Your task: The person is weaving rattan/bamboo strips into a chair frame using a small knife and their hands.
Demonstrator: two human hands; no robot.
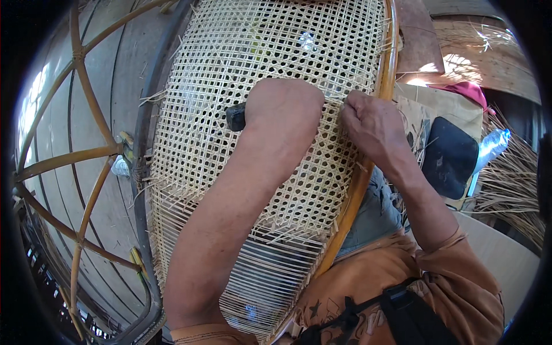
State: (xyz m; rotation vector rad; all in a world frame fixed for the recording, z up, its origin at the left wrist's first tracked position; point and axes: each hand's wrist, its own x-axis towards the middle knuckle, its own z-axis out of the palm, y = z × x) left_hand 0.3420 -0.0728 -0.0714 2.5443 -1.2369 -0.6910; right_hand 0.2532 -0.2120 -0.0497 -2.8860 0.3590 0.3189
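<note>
Left hand [284, 109] closed tight around a dark tool [234, 117] over the cane panel [282, 60], stretched out ahead! Right hand [372, 122] curls beside the frame [359, 190]; can't tell its grip.

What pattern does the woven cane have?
Woven cane: an open lattice with small holes, clearest in the head view.

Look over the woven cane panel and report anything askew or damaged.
Loose strand ends poke out unevenly along the lower edge of the tight mesh, looking ragged; possibly unfinished weaving, not damage.
</note>
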